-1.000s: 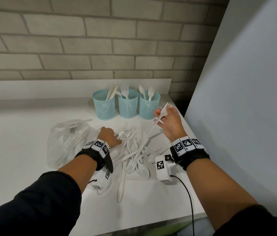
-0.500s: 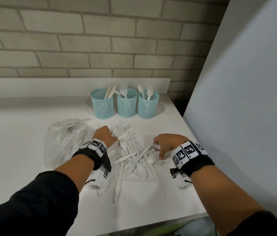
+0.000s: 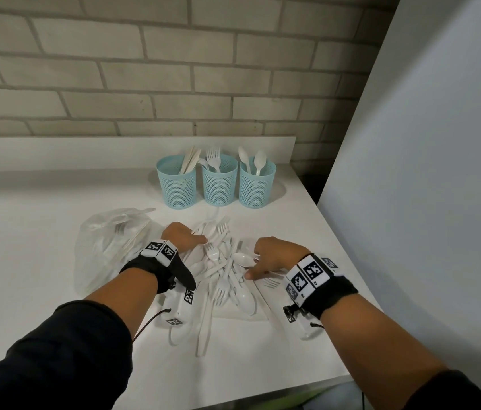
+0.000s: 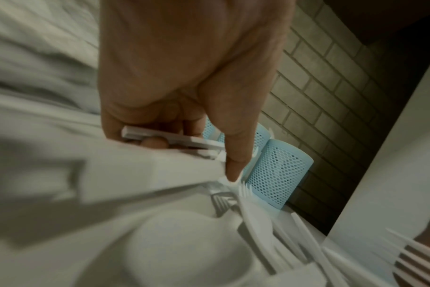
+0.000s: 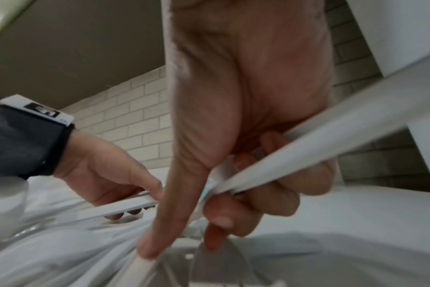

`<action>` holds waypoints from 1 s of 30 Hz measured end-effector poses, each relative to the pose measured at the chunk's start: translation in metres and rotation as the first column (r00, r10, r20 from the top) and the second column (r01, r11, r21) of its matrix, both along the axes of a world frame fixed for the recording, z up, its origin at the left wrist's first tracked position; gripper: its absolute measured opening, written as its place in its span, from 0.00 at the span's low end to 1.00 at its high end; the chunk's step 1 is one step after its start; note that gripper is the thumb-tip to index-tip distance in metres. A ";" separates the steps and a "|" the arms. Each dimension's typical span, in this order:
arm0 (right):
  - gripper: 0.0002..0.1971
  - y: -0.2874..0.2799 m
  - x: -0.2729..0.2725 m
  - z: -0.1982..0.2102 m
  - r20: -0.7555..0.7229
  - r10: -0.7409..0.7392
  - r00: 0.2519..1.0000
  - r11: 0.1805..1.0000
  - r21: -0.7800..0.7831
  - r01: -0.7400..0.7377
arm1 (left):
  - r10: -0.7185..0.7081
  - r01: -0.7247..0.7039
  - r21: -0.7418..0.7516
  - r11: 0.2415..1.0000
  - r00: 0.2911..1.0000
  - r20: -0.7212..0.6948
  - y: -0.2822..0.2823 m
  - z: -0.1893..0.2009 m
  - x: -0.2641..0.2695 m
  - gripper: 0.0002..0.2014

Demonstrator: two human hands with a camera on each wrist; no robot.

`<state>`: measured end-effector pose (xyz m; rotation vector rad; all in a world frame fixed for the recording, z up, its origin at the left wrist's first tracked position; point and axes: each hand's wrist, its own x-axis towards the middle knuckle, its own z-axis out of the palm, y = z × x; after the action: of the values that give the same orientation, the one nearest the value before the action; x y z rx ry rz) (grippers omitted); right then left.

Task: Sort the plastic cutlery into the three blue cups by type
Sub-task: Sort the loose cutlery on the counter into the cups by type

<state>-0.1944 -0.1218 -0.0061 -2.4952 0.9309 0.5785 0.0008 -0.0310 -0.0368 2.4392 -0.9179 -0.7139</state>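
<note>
Three blue mesh cups stand at the back: the left cup (image 3: 176, 184) holds knives, the middle cup (image 3: 219, 182) forks, the right cup (image 3: 257, 184) spoons. A pile of white cutlery (image 3: 221, 279) lies in front of them. My left hand (image 3: 183, 236) rests on the pile's left side. Its fingers curl round a white handle (image 4: 172, 138) of a type I cannot tell, and the thumb presses on the pile. My right hand (image 3: 277, 255) is at the pile's right side. It grips a fork's handle (image 5: 307, 147), and a spoon (image 3: 243, 258) lies by its fingertips.
A crumpled clear plastic bag (image 3: 109, 244) with more cutlery lies left of the pile. A brick wall (image 3: 174, 69) runs behind the cups. A tall white panel (image 3: 425, 173) closes the right side. The table's front edge (image 3: 262, 392) is near my forearms.
My right hand has come down from near the cups, with the fork still in it, to the pile's right side. The left hand has stayed on the pile.
</note>
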 end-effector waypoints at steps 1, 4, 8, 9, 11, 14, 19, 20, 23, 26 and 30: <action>0.21 0.002 0.002 0.001 -0.002 -0.003 1.000 1.000 -0.006 0.003 | -0.012 0.012 -0.009 1.000 1.000 -0.006 0.001 0.000 0.000 0.26; 0.21 0.006 0.008 0.004 -0.010 0.027 1.000 0.998 -0.055 -0.027 | -0.053 0.053 -0.036 0.998 0.998 -0.016 0.003 0.001 0.004 0.24; 0.21 0.012 0.013 0.003 -0.076 0.056 0.996 0.997 -0.045 -0.060 | -0.061 0.060 -0.015 0.998 0.994 -0.096 0.003 0.006 0.006 0.17; 0.22 0.013 0.013 0.002 -0.107 0.064 0.992 0.997 -0.037 -0.068 | -0.070 0.068 -0.019 0.998 0.992 -0.105 0.004 0.007 0.006 0.15; 0.21 0.014 0.015 0.002 -0.136 0.071 0.988 0.997 -0.031 -0.075 | -0.084 0.080 -0.039 0.996 0.990 -0.110 0.006 0.007 0.005 0.10; 0.16 0.012 0.018 0.000 -0.083 0.045 0.996 0.999 -0.026 -0.047 | -0.038 -0.011 -0.181 0.983 0.964 -0.262 0.004 0.005 0.004 0.11; 0.08 0.008 0.018 0.007 -0.040 -0.005 0.999 0.999 0.039 0.006 | 0.014 -0.174 -0.297 0.939 0.880 -0.474 0.005 0.007 0.005 0.17; 0.08 0.005 0.018 0.011 -0.011 -0.030 0.999 0.997 0.066 0.031 | 0.011 -0.180 -0.313 0.932 0.881 -0.474 0.005 0.008 0.006 0.16; 0.11 -0.008 0.019 0.023 0.150 -0.151 0.977 0.983 0.129 0.132 | -0.010 -0.195 -0.369 0.909 0.874 -0.485 0.006 0.010 0.006 0.14; 0.09 -0.017 0.026 0.034 0.382 -0.343 0.858 0.913 0.349 0.209 | -0.083 -0.179 -0.450 0.875 0.860 -0.504 0.006 0.014 0.002 0.13; 0.11 -0.017 0.043 0.044 0.542 -0.533 0.649 0.780 0.612 0.129 | -0.197 -0.189 -0.538 0.821 0.792 -0.578 0.002 0.027 -0.008 0.11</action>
<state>-0.1516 -0.1391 0.0379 -1.7113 0.7634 -0.2393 -0.0074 -0.0288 -0.0100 1.5099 -0.7202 -0.9807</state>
